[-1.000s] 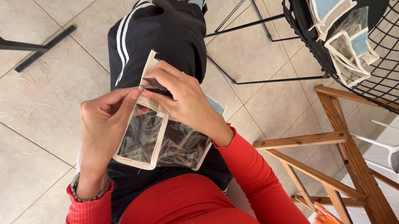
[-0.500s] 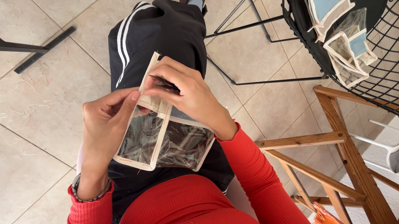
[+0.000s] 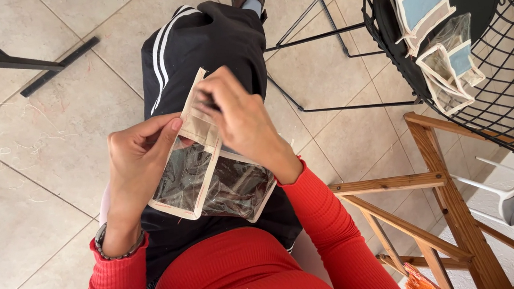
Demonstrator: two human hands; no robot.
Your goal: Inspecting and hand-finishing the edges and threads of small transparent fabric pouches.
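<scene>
Beige-trimmed clear pouch [image 3: 209, 179] between left hand [image 3: 136, 161], right hand [image 3: 238, 121]; long axis across lap.

Pale tiled floor [image 3: 23, 190], black wire chair [image 3: 506, 71], wooden frame [image 3: 443, 194], daylight.

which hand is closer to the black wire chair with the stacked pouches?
Right. The right hand pinches the top of the clear-window pouch on the side toward the wire chair; the left hand holds the pouch's far edge.
</scene>
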